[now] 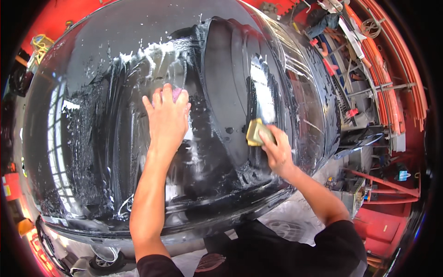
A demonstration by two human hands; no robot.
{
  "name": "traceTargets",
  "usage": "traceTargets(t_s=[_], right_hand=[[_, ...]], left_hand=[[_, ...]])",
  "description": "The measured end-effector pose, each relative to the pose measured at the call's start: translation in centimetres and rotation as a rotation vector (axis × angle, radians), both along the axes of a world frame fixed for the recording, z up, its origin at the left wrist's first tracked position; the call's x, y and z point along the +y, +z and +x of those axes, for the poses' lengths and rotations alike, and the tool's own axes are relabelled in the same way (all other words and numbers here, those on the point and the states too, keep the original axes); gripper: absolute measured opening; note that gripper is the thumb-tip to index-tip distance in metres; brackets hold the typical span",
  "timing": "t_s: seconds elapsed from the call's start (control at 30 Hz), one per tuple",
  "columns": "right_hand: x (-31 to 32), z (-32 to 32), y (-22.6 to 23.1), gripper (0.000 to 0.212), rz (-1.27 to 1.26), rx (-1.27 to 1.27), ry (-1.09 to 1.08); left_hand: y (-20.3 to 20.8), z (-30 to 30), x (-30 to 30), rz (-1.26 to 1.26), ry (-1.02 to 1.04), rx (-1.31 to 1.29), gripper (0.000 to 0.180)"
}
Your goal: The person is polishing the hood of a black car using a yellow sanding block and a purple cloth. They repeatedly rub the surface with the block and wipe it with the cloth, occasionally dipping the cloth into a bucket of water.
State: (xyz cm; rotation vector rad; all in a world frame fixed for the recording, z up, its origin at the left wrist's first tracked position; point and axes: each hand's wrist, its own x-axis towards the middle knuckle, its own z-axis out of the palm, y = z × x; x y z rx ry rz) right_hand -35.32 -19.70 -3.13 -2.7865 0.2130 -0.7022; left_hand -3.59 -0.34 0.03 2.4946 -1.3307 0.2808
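My left grip [167, 113] holds a purple pad [176, 94]; my right grip [276, 147], a yellow block [255, 132] over the dark panel [224, 60]. Both likely light, slippery; hold by sides.

Lit bright o/all, w/ cool-white glare in a tall, gridded, window-like reflection [57, 143] down L side of the glossy black curved car panel [226, 69]. Flares near-white, too, in a bright vertical patch [263, 87], R of ctr. Glows pinkish-red at lower L. Bends hard near rim, esp. along long orange-red pipes [412, 69]; softens there, then drops to black corners.
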Motion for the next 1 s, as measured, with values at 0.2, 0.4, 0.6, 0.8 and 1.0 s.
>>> traceTargets(t_s=[0.2,0.4,0.6,0.8,1.0], right_hand=[[-23.1,13.4,-1.9,0.062,-0.147,-0.057,-0.151],[-10.9,11.1,-2.3,0.064,-0.106,-0.103,-0.202],[-12.9,8.7,-0.3,0.062,-0.138,-0.058,0.156],[-24.9,18.6,-3.0,0.057,-0.106,-0.011,-0.463],[-6.9,3.9,-0.7,0.057,0.066,0.048,0.161]], left_hand=[[0.5,-1.0,-1.8,-0.026,-0.036,-0.019,0.035],[0.0,0.5,0.3,0.006,-0.012,-0.018,0.036],[0.8,0.2,-0.5,-0.023,-0.025,-0.023,0.032],[0.1,-0.9,-1.6,-0.031,-0.067,0.012,0.032],[0.7,-0.3,-0.1,0.018,-0.01,-0.017,0.031]])
